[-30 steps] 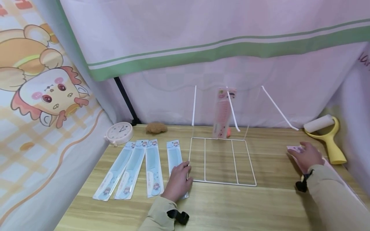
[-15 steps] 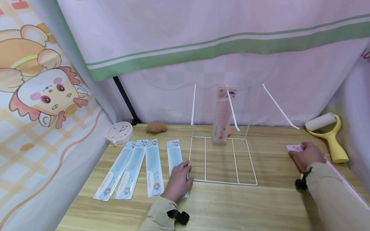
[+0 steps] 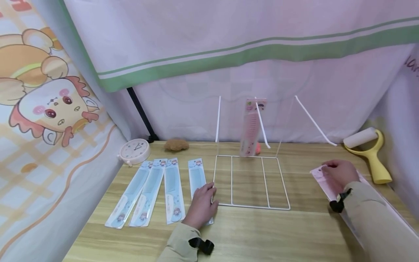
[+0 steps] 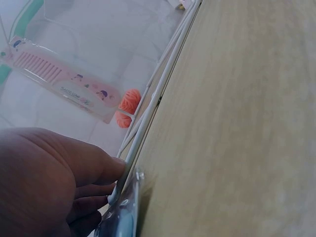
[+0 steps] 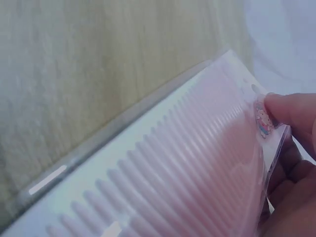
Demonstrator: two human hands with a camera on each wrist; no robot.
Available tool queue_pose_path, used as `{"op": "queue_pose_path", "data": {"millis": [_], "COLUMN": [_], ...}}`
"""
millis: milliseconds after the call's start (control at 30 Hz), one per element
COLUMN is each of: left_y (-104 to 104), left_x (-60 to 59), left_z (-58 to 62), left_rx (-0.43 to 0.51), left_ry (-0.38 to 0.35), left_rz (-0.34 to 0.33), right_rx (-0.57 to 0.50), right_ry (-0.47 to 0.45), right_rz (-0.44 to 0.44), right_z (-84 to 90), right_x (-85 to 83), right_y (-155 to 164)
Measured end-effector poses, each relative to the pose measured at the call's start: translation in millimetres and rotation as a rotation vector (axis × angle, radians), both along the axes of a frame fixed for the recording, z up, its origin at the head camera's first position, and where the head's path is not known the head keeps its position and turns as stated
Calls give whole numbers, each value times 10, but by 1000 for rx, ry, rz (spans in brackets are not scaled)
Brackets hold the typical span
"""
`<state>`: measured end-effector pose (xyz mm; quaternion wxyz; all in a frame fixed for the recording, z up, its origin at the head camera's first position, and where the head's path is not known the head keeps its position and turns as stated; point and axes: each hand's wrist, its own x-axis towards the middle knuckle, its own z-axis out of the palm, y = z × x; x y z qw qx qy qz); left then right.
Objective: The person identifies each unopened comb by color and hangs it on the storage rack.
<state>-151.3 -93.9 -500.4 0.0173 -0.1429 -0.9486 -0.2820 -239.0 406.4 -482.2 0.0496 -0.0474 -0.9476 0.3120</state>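
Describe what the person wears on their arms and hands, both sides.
Both arms are in long, loose khaki-beige sleeves that reach the wrists. The left hand and the right hand are bare: no gloves, and no rings that can be made out. At each cuff sits a small black strap-mounted device, one on the left wrist and one on the right wrist. The sleeves show no markings or logos.

Wooden table [image 3: 248, 233], green-striped curtain [image 3: 229, 58], cartoon fabric [image 3: 42, 109]

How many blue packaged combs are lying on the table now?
4. The blue combs lie side by side left of the white wire rack: far left, second, third, and the fourth beside the rack, partly under the left hand. None seems hidden.
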Motion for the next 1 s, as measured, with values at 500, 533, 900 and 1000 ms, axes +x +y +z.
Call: {"op": "queue_pose_path", "data": {"millis": [500,533,900,1000], "left_y": [-2,-3,5,4], "left_x": [19,19,9,5], "left_z": [12,9,-14,-32], "left_rx": [4,5,7,-1], "left_ry": [3,2,9,28], "left_rz": [4,5,11,10], "right_rx": [18,13,-69,-98], "right_ry": [7,12,141,157], "right_rz": [109,117,160,163], "right_z": [338,380,774,885], "right_x": [133,150,421,511], "right_y": [-247,-287,-766,-900]}}
